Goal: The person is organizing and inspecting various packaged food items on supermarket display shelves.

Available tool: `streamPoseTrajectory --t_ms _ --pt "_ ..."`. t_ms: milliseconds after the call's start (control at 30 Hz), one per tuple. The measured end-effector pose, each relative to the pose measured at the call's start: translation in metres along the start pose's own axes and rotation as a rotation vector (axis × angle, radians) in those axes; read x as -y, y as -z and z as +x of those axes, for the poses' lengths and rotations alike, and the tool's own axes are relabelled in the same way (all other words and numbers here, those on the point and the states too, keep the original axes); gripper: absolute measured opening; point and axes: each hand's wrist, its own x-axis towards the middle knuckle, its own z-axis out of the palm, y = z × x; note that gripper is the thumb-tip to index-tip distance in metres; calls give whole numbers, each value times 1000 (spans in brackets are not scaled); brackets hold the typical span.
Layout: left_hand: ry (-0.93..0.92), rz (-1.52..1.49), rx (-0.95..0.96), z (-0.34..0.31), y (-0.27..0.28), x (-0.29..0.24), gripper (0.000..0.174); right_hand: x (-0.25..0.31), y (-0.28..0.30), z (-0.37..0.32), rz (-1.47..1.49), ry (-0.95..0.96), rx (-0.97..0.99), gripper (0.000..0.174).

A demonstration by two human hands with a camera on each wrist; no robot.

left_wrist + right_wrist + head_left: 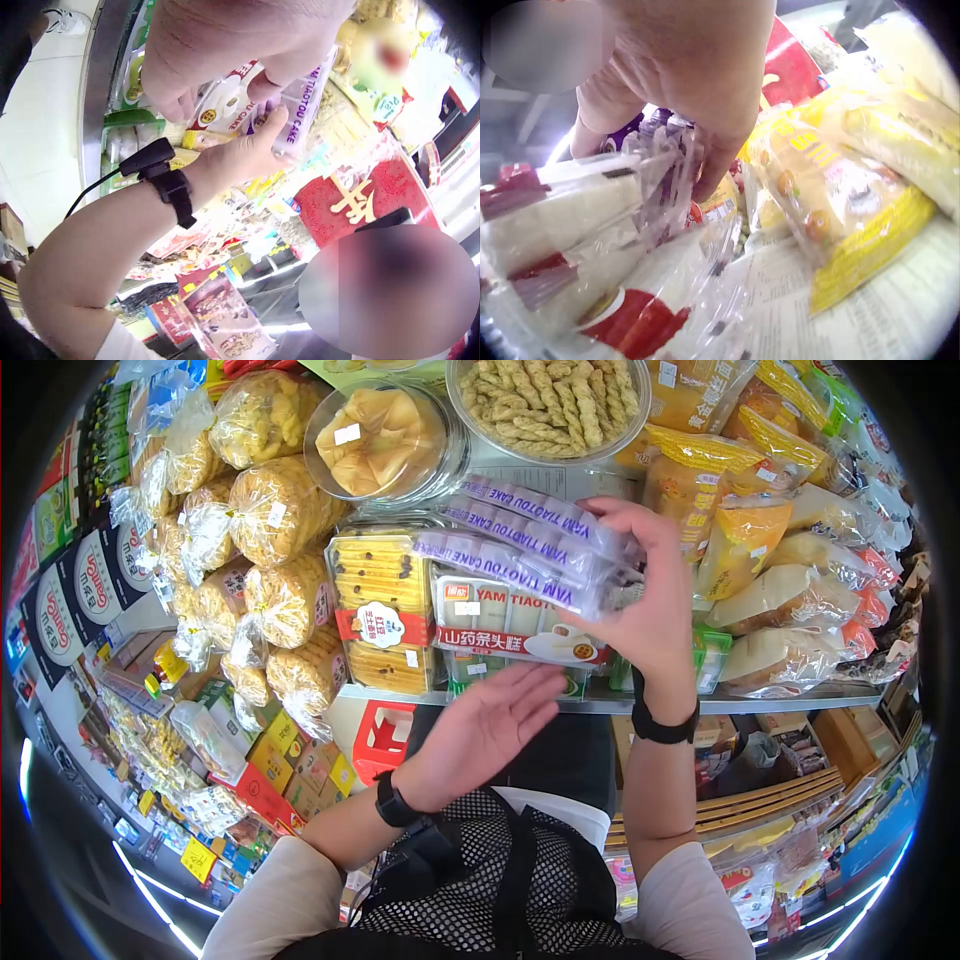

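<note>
My right hand (650,580) grips the right end of a small stack of purple-lettered yam cake packs (520,542), thumb at the near side and fingers at the far side. Below them lies a yam cake pack with a white and red label (490,625). In the right wrist view, the right hand (682,67) reaches over crinkled clear wrapping (664,165). My left hand (490,730) is held near the shelf's front edge, palm showing and fingers extended, holding nothing. Seen from the left wrist, the purple-lettered pack (304,109) is between the two hands.
Left of the packs stand boxed yellow biscuits (385,585) and bagged round pastries (275,510). Behind are round tubs of fried wafers (380,445) and twisted dough sticks (550,405). Yellow snack bags (745,545) lie to the right. The metal shelf edge (780,703) runs along the front.
</note>
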Motion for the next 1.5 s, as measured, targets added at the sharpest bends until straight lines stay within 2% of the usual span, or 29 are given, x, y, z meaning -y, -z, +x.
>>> streamPoseTrajectory --t_ms 167,267,367,433,500,567,600,633,667,767,800,900,933,1000,1033,1100,1133,1200,1267,1500 --pt "-62 -259 -34 15 -2 -11 52 -6 29 -19 24 125 -62 55" --pt "-95 -330 -52 21 -12 -8 58 -12 47 -46 232 130 -177 79" --pt "-131 -361 14 26 -25 -11 61 -11 61 -79 132 118 -313 85" --pt "-172 -351 -50 30 -31 -13 64 -5 72 -93 118 94 -369 79" --pt "-172 -353 -21 34 -28 -19 65 2 82 -110 102 96 -376 75" --pt "-170 -365 -1 39 -29 -19 65 0 96 -140 148 -157 -600 79" --pt "-193 -353 1 41 -32 -19 65 6 101 -140 51 -153 -630 54" --pt "-215 -338 3 43 -33 -20 65 9 105 -143 50 -161 -628 54" --pt "-226 -340 7 47 -31 -20 66 12 109 -147 137 -217 -730 46" --pt "-254 -327 43 54 -34 -24 65 12 122 -157 277 -227 -728 25" --pt "-239 -355 60 58 -35 -28 67 13 122 -159 255 -281 -776 24" --pt "-225 -329 69 69 -44 -44 69 11 127 -168 698 -398 -860 23" --pt "-232 -338 126 74 -44 -49 73 11 122 -168 592 -341 -769 26" --pt "-223 -290 121 77 -52 -59 71 14 115 -161 182 -298 -554 54" --pt "-213 -240 121 77 -56 -62 70 15 110 -158 182 -301 -554 54" --pt "-208 -246 119 76 -54 -61 71 16 104 -154 265 -264 -464 84" --pt "-186 -274 87 73 -50 -58 72 12 104 -163 253 -379 -518 103" --pt "-167 -302 59 63 -43 -52 73 7 101 -164 285 -377 -499 101" --pt "17 -375 -99 47 -34 -40 76 6 100 -165 302 -396 -493 102" --pt "71 -606 -81 52 -39 -36 67 -1 102 -160 317 -388 -491 102"
